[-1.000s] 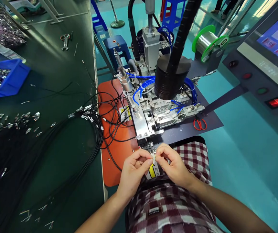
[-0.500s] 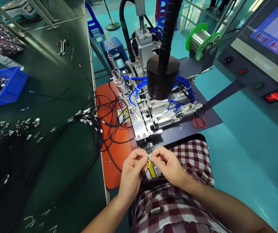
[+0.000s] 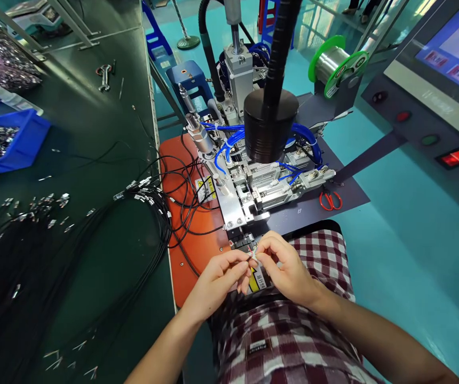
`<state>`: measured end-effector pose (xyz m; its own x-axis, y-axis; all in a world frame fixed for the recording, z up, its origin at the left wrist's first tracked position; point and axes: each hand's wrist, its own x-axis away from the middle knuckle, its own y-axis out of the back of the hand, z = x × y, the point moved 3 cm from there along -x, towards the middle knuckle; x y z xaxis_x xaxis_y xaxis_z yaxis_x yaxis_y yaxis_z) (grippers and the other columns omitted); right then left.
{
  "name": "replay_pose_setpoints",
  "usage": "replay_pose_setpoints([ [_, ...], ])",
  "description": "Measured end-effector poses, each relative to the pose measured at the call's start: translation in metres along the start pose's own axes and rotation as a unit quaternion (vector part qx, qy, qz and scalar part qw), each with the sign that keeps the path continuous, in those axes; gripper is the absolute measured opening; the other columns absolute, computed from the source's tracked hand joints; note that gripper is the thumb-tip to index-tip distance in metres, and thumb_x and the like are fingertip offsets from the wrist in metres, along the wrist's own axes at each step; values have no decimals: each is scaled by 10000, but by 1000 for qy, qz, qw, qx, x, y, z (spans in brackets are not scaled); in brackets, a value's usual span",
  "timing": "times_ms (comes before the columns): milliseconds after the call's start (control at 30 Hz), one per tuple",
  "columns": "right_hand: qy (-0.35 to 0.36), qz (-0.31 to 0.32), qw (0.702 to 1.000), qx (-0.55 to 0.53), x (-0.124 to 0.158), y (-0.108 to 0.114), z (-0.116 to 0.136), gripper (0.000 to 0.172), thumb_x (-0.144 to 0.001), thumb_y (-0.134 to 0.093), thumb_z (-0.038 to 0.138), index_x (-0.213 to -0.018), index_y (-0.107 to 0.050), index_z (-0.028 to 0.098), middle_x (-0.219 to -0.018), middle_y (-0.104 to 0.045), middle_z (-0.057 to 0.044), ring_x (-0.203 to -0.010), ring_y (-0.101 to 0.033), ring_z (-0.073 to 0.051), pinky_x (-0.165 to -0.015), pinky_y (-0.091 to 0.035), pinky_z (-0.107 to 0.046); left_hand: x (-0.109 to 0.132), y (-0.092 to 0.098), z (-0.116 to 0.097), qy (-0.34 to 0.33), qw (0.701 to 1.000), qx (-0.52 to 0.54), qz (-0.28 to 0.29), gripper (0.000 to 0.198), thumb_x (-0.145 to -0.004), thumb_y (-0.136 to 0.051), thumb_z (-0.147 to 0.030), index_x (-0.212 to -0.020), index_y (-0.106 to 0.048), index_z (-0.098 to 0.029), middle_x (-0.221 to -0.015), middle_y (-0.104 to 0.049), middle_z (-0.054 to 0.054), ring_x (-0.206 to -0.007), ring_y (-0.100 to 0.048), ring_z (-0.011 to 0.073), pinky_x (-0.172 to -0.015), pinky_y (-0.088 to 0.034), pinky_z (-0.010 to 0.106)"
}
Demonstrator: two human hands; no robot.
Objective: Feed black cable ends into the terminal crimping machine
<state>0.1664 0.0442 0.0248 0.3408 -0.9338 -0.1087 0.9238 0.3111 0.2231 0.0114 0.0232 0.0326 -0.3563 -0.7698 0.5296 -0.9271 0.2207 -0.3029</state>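
At the machine's front edge, my left hand (image 3: 223, 280) and my right hand (image 3: 285, 269) meet fingertip to fingertip. Both are closed in a pinch on thin coloured wires (image 3: 253, 254), of which only a small reddish and pale bit shows between the fingers. Just beyond the fingertips is the small dark fixture (image 3: 242, 240) of the bench machine (image 3: 269, 186). Behind and below my hands, a yellow and white label (image 3: 259, 280) is partly covered. Black cables (image 3: 185, 197) with metal connectors loop over the orange plate (image 3: 189, 266) to the left.
On the dark green table (image 3: 133, 298) lie a blue bin (image 3: 25, 141) of metal parts, wrenches (image 3: 104, 77) and more cables (image 3: 53, 256). Red-handled scissors (image 3: 331, 201) rest right of the machine. A solder wire spool (image 3: 335, 66) and a control panel (image 3: 433, 117) stand farther right.
Both hands stay pinched together and have shifted slightly right. My left wrist has turned, and its lower fingers have uncurled a little. The camera view has moved slightly.
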Motion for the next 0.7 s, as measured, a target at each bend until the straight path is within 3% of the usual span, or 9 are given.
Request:
replay_pose_setpoints([
  [133,35,19,999,0,-1,4,8,151,-941,-469,129,-814,-514,198,-822,-524,-11,-786,-507,-145,-717,-414,-291,1,2,-1,1,1000,-6,2,198,-806,-672,-345,-790,-659,-149,-655,-635,11,-582,-607,119,-610,-485,247],
  [333,-2,-14,1000,-1,4,6,9,97,-916,-533,157,-831,-552,199,-827,-538,-5,-747,-514,-133,-671,-412,-274,3,-1,1,-104,983,-64,-140,173,-766,-710,-309,-842,-630,-176,-636,-580,-37,-502,-515,75,-480,-429,189],
  [400,-30,-28,999,-18,6,9,4,71,-915,-543,182,-854,-571,205,-835,-537,0,-702,-500,-121,-616,-401,-259,3,-3,3,-124,976,-75,-162,155,-799,-672,-316,-813,-629,-168,-614,-559,-37,-484,-488,66,-463,-400,183],
  [533,-95,-44,993,-55,8,11,-8,109,-936,-519,250,-874,-596,206,-831,-533,1,-620,-469,-104,-534,-373,-245,1,-4,6,-128,977,-65,-161,177,-837,-618,-333,-844,-634,-157,-630,-581,-21,-456,-486,64,-467,-398,198],
  [700,-109,-14,989,-99,4,3,-9,111,-901,-579,291,-864,-619,195,-825,-552,-4,-594,-470,-96,-517,-378,-234,4,-7,4,-116,979,-62,-157,197,-831,-627,-345,-854,-634,-150,-626,-593,-9,-430,-459,61,-445,-365,201],
])
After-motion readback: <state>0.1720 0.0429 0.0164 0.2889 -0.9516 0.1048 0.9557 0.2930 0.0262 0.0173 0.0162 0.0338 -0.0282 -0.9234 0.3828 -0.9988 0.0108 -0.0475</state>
